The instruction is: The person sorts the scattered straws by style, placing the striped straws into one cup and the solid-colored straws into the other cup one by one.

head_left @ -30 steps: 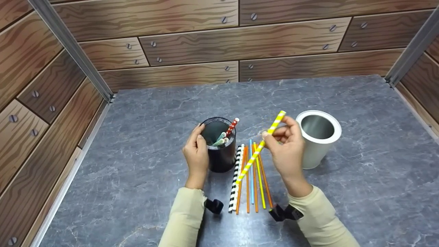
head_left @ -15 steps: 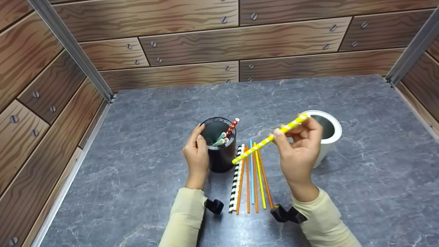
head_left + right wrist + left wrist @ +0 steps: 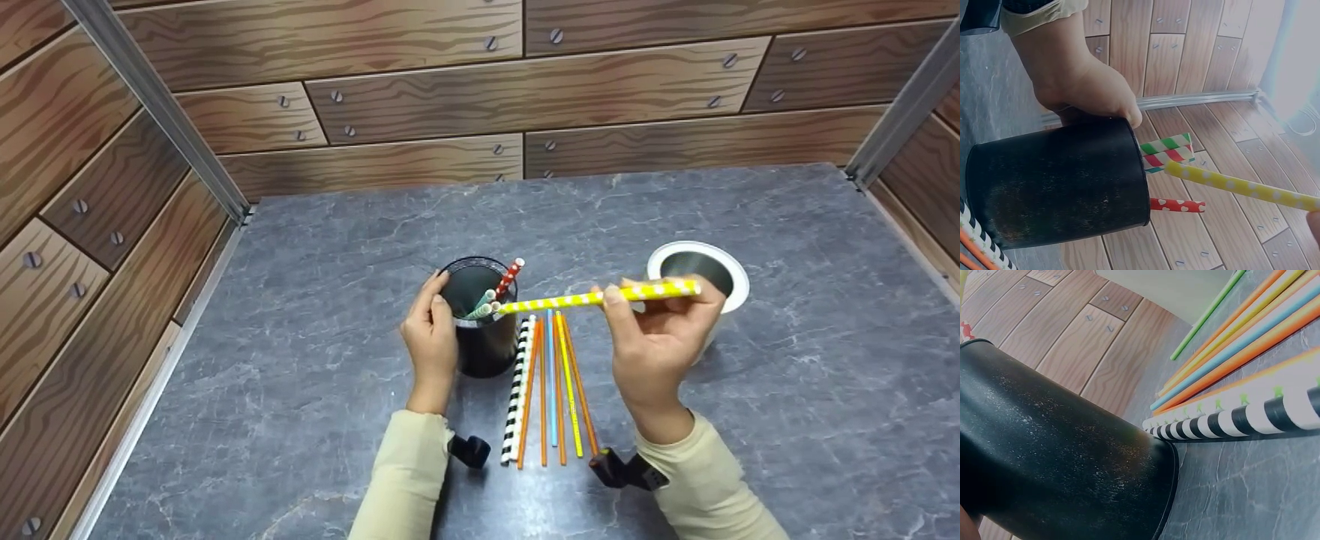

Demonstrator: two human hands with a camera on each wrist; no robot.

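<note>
Fingers of the right hand [image 3: 656, 337] pinch a yellow dotted straw [image 3: 592, 298] (held level), its long axis pointing left, tip at the rim of the black cup [image 3: 480, 330] the left hand [image 3: 429, 330] grasps.

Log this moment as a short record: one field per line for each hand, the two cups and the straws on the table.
left hand: grips the black cup, upright on the table
right hand: grip pinches a yellow dotted straw, near level, its tip at the black cup's rim
black cup contents: several patterned straws
white cup: upright behind the right hand, no straws seen inside
loose straws: lying side by side between the hands
</note>
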